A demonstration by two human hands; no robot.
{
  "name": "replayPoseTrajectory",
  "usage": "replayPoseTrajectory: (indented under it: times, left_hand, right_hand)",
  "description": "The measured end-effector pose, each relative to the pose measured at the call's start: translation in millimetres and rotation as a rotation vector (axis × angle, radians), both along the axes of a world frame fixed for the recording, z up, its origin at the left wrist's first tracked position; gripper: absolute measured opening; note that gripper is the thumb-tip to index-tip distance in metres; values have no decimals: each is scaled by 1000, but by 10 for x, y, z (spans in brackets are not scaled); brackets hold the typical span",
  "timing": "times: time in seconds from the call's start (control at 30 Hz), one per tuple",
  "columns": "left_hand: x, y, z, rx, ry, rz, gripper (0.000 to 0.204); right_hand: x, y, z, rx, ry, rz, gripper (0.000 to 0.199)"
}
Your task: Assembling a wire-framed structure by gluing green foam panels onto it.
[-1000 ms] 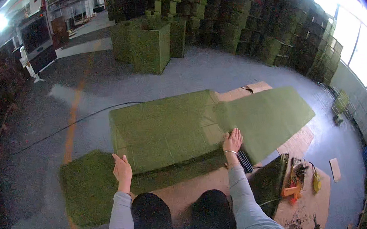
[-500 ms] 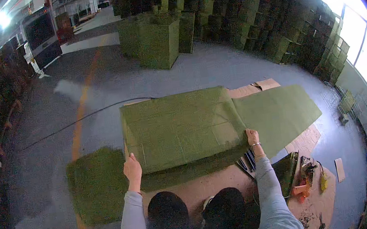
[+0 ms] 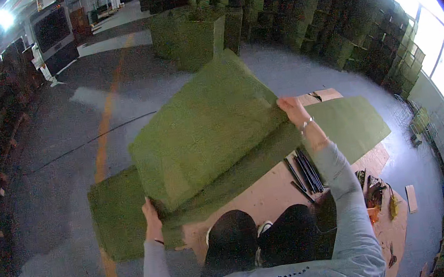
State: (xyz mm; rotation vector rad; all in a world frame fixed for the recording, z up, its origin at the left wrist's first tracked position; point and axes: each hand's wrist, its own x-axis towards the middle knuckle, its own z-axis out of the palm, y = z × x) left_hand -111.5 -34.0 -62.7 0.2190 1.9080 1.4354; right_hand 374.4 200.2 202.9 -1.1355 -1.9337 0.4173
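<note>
A large olive-green piece of stiff sheet material (image 3: 203, 124) is tilted up in front of me, its far corner raised. My left hand (image 3: 152, 220) is closed on its near left corner. At the right corner, my right hand (image 3: 294, 110), with a bracelet on the wrist, grips the edge. Beneath it lies a long green sheet (image 3: 349, 124), stretching out to the left and right. That lower sheet rests partly on brown cardboard (image 3: 263, 200). Several thin black rods (image 3: 307, 171) lie on the cardboard near my right forearm.
Scissors (image 3: 392, 255), an orange-handled tool (image 3: 374, 214) and a yellow item (image 3: 393, 207) lie to the right. A green box (image 3: 187, 37) stands ahead, before tall stacks of green boxes (image 3: 296, 18). A dark cable (image 3: 94, 137) crosses the floor at left.
The green piece has turned anticlockwise and lifted, its right side moving away from me. My right hand went forward; my left hand moved slightly left and nearer. More rods now show.
</note>
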Motion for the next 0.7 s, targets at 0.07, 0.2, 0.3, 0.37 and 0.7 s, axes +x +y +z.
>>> replayPoseTrajectory:
  times: [0.07,0.2,0.3,0.37,0.7]
  left_hand:
    - [151,-197,-160,132,-202,59,53]
    - [1224,-459,869,748,-191,-416,68]
    - [1241,-329,-97,619,1015,-831,70]
    - [1456,-252,-125,513,452,-943,67]
    - [2219,241,-1296,287,-628,-950,61]
  right_hand:
    - [-290,19,395,-89,-98,12,30]
    - [-222,-77,1176,-59,-232,32,34]
    - [-329,-250,1514,-150,-131,77,36]
    - [-304,-305,1494,-73,-268,36,35]
    - [-380,-733,820,46,-521,169,19]
